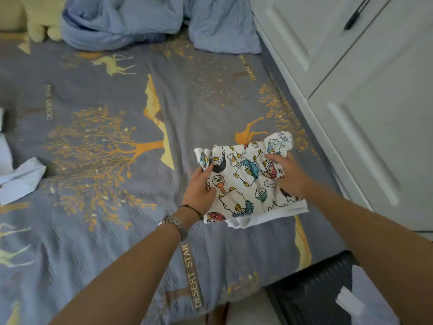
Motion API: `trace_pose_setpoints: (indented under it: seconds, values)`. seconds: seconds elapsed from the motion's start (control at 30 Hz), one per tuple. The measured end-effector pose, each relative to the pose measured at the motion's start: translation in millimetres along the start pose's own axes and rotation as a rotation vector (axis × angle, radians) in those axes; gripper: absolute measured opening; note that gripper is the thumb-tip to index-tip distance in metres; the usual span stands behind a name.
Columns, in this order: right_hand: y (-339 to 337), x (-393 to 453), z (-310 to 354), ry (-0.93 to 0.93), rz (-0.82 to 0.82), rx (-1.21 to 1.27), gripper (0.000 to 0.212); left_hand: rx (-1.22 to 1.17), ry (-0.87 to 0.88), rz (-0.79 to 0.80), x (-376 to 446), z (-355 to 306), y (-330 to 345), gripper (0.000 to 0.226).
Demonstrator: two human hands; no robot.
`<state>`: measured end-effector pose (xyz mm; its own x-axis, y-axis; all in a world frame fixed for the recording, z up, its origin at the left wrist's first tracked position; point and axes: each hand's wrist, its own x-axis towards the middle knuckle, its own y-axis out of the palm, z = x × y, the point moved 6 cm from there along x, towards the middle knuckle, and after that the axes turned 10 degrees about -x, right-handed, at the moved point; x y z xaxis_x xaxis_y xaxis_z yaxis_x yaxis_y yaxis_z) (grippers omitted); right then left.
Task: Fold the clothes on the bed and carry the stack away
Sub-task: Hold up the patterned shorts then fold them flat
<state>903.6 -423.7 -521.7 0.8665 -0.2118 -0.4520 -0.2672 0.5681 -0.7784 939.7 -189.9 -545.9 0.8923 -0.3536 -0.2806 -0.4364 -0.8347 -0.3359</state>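
1. A bed is filling most of the view, lying under a grey-blue cover printed with orange trees, deer and the words "DESERT STAR".
2. The left hand is gripping the left edge of the shorts, thumb on top and fingers curling under the cloth.
3. The right hand is pinching a bunch of the same fabric near its upper right corner.
4. The shorts, white with cartoon prints, are sitting folded near the bed's right edge, on top of a white garment whose hem is showing underneath at the near side.
5. A watch and a thin dark bracelet are circling the left wrist.
6. Well apart at the left edge, a white cloth is lying crumpled on the cover.
7. At the far end, a rumpled blue blanket is bunching up, with a pale yellow plush toy just beside it.
8. White cabinet doors are standing along the right side of the bed, one bearing a dark handle.
9. A dark ribbed suitcase is standing at the near right corner, by the bed's foot.
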Motion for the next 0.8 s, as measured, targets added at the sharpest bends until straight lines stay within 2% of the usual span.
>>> trace_pose_setpoints:
  seconds: [0.13,0.27,0.5,0.6,0.8]
  values:
    - [-9.5,13.4,-47.7,-0.002,0.002,0.024,0.075,-0.007,-0.031,0.008,15.5,-2.3,51.3,0.064]
    - [3.3,33.3,-77.7,-0.030,0.035,0.035,0.075,0.031,-0.081,0.004,27.8,14.5,75.0,0.064]
    - [38.2,50.2,-114.7,-0.072,0.050,0.064,0.064,0.047,-0.226,-0.039,31.2,47.7,83.9,0.065]
    - [45.0,53.8,-123.6,-0.084,0.072,0.065,0.066,0.051,-0.272,-0.058,30.0,57.3,83.9,0.065]
    - [54.5,60.7,-128.0,-0.060,0.177,-0.114,0.072,0.176,-0.335,0.007,34.4,67.8,85.8,0.064]
